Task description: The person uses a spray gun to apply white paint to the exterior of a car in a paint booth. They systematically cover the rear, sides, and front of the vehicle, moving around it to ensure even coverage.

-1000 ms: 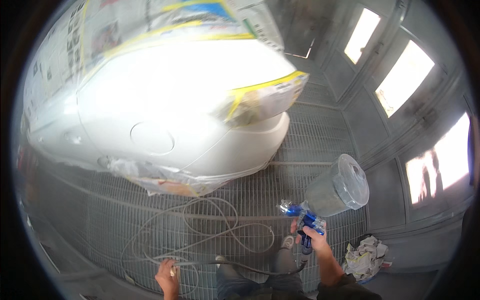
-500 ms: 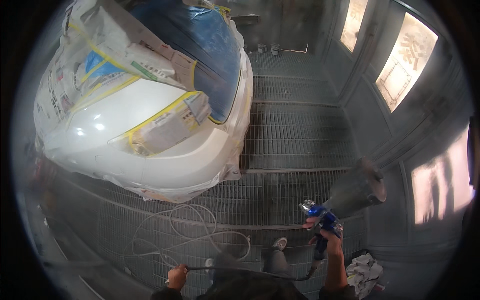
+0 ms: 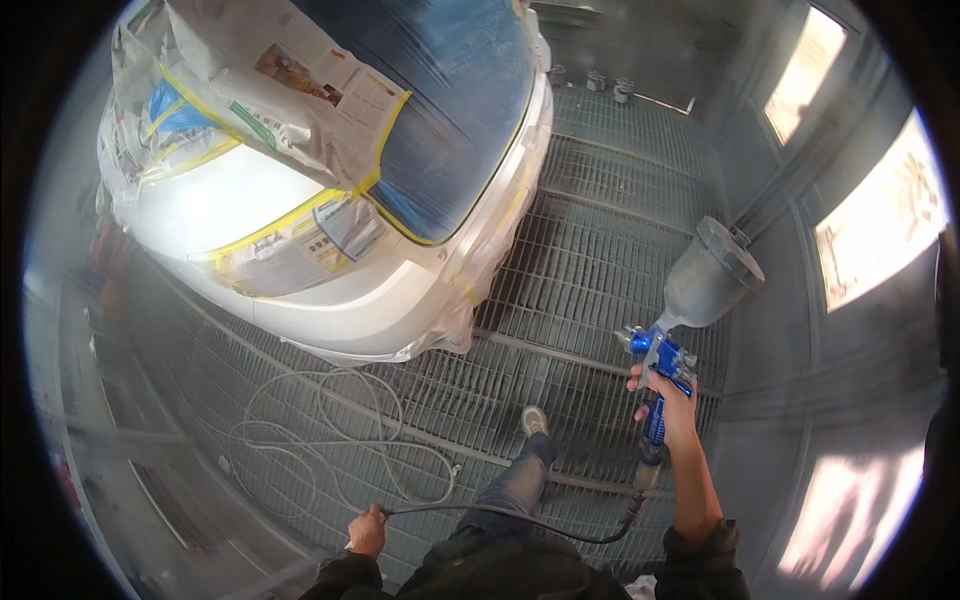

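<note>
In my right hand (image 3: 672, 402) is a blue spray gun (image 3: 660, 360), its handle wrapped by my fingers. A grey paint cup (image 3: 708, 275) tops the gun. From the handle's lower end a dark air hose (image 3: 540, 522) bends across to my left hand (image 3: 367, 533), which is closed around it near my body. Ahead to the left stands a white car body (image 3: 340, 318), partly covered with masking paper (image 3: 300, 85), yellow tape and blue film (image 3: 450, 110). The gun is to the right of the car, apart from it.
Pale loops of hose (image 3: 395, 440) lie on the metal floor grating (image 3: 580, 265), left of my legs. Small cans (image 3: 622, 90) stand at the far end. A grey wall with bright windows (image 3: 885, 225) runs along the right.
My right hand has raised the spray gun and moved it farther forward. One leg has stepped forward. The view has shifted, with the car now higher in it.
</note>
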Motion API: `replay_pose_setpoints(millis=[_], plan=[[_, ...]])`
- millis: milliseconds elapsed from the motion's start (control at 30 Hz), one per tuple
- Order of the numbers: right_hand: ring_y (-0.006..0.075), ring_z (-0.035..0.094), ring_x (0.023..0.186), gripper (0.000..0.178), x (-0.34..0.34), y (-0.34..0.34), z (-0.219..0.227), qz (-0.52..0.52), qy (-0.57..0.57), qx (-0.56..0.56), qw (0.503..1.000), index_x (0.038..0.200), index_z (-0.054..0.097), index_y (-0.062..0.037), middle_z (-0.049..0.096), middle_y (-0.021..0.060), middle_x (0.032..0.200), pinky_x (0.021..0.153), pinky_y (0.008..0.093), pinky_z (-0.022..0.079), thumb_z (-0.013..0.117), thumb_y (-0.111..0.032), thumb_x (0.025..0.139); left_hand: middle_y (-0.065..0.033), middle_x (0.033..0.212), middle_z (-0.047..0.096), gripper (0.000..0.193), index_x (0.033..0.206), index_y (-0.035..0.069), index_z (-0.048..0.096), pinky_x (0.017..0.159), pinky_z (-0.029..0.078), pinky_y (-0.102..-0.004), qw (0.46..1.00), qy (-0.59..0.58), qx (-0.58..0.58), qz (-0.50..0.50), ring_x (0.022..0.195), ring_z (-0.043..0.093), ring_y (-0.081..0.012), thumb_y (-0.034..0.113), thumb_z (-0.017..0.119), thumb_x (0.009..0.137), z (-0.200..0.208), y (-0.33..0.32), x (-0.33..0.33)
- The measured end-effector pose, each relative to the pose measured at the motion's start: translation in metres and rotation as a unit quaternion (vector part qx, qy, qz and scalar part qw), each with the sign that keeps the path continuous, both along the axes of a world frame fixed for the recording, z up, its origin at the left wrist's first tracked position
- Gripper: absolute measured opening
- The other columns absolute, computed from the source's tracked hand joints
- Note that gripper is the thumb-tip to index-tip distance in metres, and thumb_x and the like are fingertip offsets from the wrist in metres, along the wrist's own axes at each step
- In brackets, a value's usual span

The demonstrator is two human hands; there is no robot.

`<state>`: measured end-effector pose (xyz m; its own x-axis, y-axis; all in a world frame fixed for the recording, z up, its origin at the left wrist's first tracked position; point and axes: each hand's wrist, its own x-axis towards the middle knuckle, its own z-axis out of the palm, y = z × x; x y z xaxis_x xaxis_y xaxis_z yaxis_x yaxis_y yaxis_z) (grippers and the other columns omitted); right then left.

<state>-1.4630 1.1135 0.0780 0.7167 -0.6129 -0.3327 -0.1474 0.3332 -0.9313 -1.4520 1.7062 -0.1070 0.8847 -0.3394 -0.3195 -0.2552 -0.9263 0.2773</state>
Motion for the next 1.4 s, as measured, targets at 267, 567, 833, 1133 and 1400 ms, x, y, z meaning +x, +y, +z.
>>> replay_pose_setpoints(millis=[267, 567, 833, 1133, 1400], plan=[[0.0188, 0.066, 0.08, 0.023, 0.151, -0.107, -0.017, 0.144, 0.023, 0.023, 0.989, 0.111, 0.065, -0.0041, 0.069, 0.0093, 0.096, 0.044, 0.0316, 0.051, 0.06, -0.011, 0.089, -0.0202, 0.087, 0.07, 0.019, 0.105, 0.009, 0.063, 0.071, 0.049, -0.0544, 0.971, 0.095, 0.086, 0.203, 0.084, 0.066, -0.0439, 0.018, 0.065, 0.089, 0.0, -0.102, -0.021], [0.0178, 0.066, 0.082, 0.021, 0.319, -0.165, -0.035, 0.297, 0.015, 0.106, 0.949, 0.103, 0.065, -0.0003, 0.068, 0.0098, 0.094, 0.044, 0.0293, 0.05, 0.06, -0.016, 0.09, -0.0196, 0.088, 0.07, 0.018, 0.1, 0.012, 0.064, 0.074, 0.051, -0.0534, 0.9, 0.121, 0.118, 0.401, 0.088, 0.066, -0.0443, 0.019, 0.067, 0.084, 0.044, -0.246, -0.117], [0.015, 0.066, 0.079, 0.019, 0.439, -0.178, -0.08, 0.462, 0.054, 0.161, 0.87, 0.102, 0.067, -0.0018, 0.068, 0.007, 0.091, 0.044, 0.0291, 0.051, 0.061, -0.016, 0.092, -0.0197, 0.091, 0.068, 0.025, 0.104, 0.006, 0.062, 0.073, 0.05, -0.0508, 0.803, 0.267, 0.114, 0.52, 0.086, 0.064, -0.041, 0.025, 0.069, 0.089, 0.025, -0.482, -0.258], [0.0149, 0.067, 0.078, 0.019, 0.503, -0.1, -0.083, 0.541, 0.027, 0.214, 0.813, 0.099, 0.066, -0.0018, 0.069, 0.0069, 0.09, 0.046, 0.0305, 0.053, 0.063, -0.019, 0.093, -0.0158, 0.107, 0.066, 0.031, 0.123, 0.003, 0.056, 0.082, 0.052, -0.0414, 0.74, 0.214, 0.074, 0.634, 0.096, 0.063, -0.0319, 0.018, 0.061, 0.096, 0.016, -0.628, -0.273], [0.019, 0.07, 0.082, 0.029, 0.517, -0.027, -0.018, 0.593, 0.005, 0.251, 0.765, 0.111, 0.063, 0.0008, 0.07, 0.0106, 0.097, 0.048, 0.0287, 0.055, 0.058, -0.022, 0.094, -0.0123, 0.121, 0.064, 0.04, 0.14, 0.001, 0.051, 0.09, 0.055, -0.033, 0.754, 0.233, 0.146, 0.597, 0.104, 0.061, -0.0237, 0.012, 0.054, 0.103, -0.018, -0.703, -0.329]])
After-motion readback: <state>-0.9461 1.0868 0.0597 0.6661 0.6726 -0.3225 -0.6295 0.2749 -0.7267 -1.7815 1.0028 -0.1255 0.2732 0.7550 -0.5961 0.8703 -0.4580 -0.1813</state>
